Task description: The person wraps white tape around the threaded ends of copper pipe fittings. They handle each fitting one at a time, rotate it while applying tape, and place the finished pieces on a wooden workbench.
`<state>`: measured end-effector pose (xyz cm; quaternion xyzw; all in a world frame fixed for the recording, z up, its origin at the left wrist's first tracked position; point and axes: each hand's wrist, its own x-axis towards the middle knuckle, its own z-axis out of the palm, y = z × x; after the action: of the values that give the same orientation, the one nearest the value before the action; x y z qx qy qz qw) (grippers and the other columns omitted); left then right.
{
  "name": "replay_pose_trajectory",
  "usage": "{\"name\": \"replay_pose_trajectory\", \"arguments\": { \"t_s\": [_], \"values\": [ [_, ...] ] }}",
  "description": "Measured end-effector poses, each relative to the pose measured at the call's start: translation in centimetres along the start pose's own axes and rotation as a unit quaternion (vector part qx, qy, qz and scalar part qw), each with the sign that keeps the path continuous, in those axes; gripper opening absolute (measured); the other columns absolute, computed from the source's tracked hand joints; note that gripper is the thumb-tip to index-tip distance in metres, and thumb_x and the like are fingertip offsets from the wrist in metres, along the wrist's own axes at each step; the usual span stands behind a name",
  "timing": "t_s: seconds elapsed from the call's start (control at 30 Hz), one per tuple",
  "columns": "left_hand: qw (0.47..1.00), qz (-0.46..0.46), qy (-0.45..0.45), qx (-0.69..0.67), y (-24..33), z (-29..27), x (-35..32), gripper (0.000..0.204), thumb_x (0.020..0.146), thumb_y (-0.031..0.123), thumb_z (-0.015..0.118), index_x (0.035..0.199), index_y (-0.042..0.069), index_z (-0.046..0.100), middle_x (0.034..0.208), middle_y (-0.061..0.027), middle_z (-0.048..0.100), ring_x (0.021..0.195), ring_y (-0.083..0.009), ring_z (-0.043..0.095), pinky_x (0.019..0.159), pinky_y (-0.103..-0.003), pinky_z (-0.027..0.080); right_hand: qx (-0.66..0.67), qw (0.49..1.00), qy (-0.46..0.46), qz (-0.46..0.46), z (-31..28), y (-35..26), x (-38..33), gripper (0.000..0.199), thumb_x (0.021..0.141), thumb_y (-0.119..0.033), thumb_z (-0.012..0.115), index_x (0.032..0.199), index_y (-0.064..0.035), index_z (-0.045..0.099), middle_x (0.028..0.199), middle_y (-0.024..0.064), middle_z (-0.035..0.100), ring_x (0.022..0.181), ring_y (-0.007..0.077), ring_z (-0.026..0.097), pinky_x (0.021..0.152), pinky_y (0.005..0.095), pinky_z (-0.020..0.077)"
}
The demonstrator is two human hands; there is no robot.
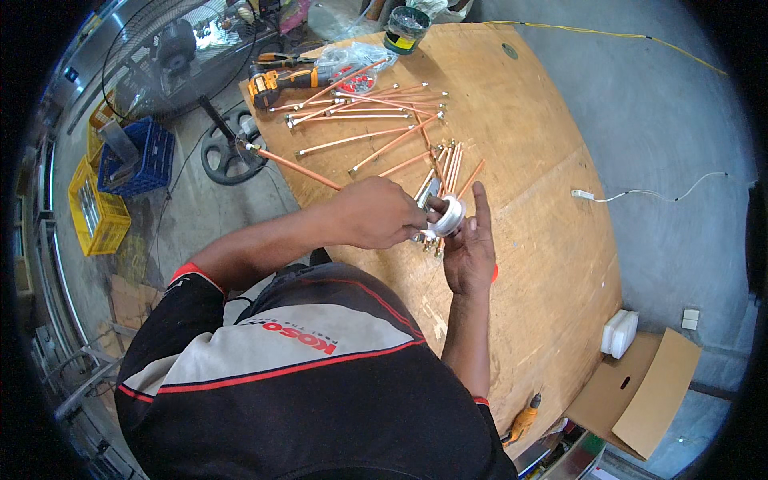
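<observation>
My left hand (374,212) is closed around a copper tube (296,166). The tube slants out to the upper left, with a metal fitting at its far end. A roll of white tape (450,216) sits between my two hands. The thumb and lower fingers of my right hand (470,252) are against it, while the index finger points up. Fingertips of my left hand reach the roll's near side; their exact grip is partly hidden. Under and behind the roll lies a bundle of thin copper tubes (454,166). Something red (495,274) shows beside my right wrist.
More copper tubes (360,118) lie scattered on the wooden table (552,232). Behind them are an orange power tool (276,84) and a dark tub (406,32). A drill (524,418) lies near right. A fan (178,52) and crates (144,156) stand left; a cardboard box (636,392), right.
</observation>
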<state>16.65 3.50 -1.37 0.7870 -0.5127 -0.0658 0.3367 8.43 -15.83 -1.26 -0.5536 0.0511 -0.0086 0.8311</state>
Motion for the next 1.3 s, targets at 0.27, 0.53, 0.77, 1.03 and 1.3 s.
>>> {"name": "replay_pose_trajectory", "arguments": {
  "t_s": [0.27, 0.53, 0.77, 1.03, 1.3],
  "values": [
    [0.991, -0.055, 0.049, -0.11, -0.5, -1.3, -0.5, 0.028, 0.089, 0.026, 0.06, 0.113, 0.015, 0.068, 0.083, -0.0119, 0.069, 0.079, -0.0351, 0.066, 0.072, -0.047, 0.051, -0.161, 0.983, -0.084, -0.009, 0.4, 1.6, -0.2, 0.078, 0.098, -0.02, 0.058, 0.157, -0.0066, 0.008, 0.133, 0.0221, 0.054, 0.115, 0.0264, 0.059, 0.102, 0.0424, 0.0433],
    [0.993, -0.111, 0.006, -0.044, -1.9, 0.7, -0.6, 0.031, 0.092, 0.021, 0.056, 0.122, 0.02, 0.066, 0.09, -0.0131, 0.064, 0.089, -0.034, 0.064, 0.076, -0.046, 0.05, -0.199, 0.973, 0.094, 0.073, 0.6, 4.9, -0.2, 0.032, 0.1, -0.015, 0.055, 0.127, 0.0016, 0.058, 0.087, 0.0084, 0.066, 0.073, 0.0122, 0.06, 0.062, 0.0255, 0.0483],
    [0.982, -0.132, 0.123, -0.06, -3.8, 4.6, -1.3, 0.03, 0.093, 0.02, 0.055, 0.121, 0.015, 0.066, 0.085, -0.0118, 0.062, 0.083, -0.0323, 0.063, 0.073, -0.046, 0.05, -0.321, 0.936, 0.109, 0.089, 0.1, 6.4, 2.4, 0.024, 0.099, -0.019, 0.057, 0.106, 0.002, 0.067, 0.07, 0.003, 0.061, 0.057, 0.0091, 0.054, 0.053, 0.0246, 0.0443],
    [0.934, -0.273, 0.189, 0.132, -13.5, 5.2, 1.4, 0.033, 0.095, 0.016, 0.048, 0.125, 0.009, 0.062, 0.088, -0.0181, 0.065, 0.082, -0.0373, 0.064, 0.069, -0.046, 0.052, -0.384, 0.921, 0.067, 0.02, 3.5, 2.9, 6.6, 0.022, 0.093, -0.017, 0.058, 0.1, 0.0008, 0.071, 0.064, 0.0046, 0.061, 0.055, 0.0117, 0.056, 0.052, 0.0282, 0.0433],
    [0.911, -0.272, 0.292, -0.103, -15.1, -5.8, 0.1, 0.029, 0.096, 0.021, 0.057, 0.12, 0.007, 0.063, 0.09, -0.0112, 0.068, 0.082, -0.0286, 0.067, 0.068, -0.041, 0.053, -0.408, 0.911, 0.056, 0.005, 1.4, 3.1, 2.3, 0.025, 0.098, -0.017, 0.054, 0.109, 0.0011, 0.066, 0.079, 0.0055, 0.066, 0.065, 0.0129, 0.06, 0.059, 0.0274, 0.0489]
  ]
}}
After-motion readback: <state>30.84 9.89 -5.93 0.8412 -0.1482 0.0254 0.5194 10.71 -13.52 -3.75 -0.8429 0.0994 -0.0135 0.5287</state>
